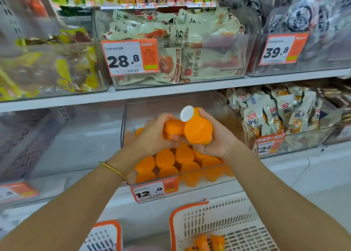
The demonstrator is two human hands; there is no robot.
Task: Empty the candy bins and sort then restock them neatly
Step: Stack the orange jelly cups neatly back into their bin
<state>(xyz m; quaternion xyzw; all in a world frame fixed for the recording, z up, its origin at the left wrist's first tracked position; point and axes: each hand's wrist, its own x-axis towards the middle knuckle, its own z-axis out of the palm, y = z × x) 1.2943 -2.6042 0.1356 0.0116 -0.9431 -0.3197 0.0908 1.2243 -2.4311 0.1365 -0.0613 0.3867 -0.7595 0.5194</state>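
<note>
risks a spill at the centre of the frame: carries three held cups (197,130) bunched together above the clear bin (161,106), smooth, round and pressed one against another rather than gripped singly, so any slackening likely sends one tumbling onto the stocked cups (182,155) below or past the shelf edge. could also knock those rows askew if lowered carelessly, or miss the white basket (228,222) at lower right, should that be the destination. grips one cup on its side with the left hand (153,135), fingers curled round it, gold bangle (114,170) on the wrist. cradles a second, flat face toward the camera, in the right hand (214,142), fingers wrapped up from beneath, with a third wedged just above, white end showing. neither hand spread; both closed round their load and touching at the middle. sits on the lower shelf behind a price tag (152,193) marked 12.0, part full of orange cups in rough rows. holds a few more of the same at the bottom of the basket, lower right of the frame.
</note>
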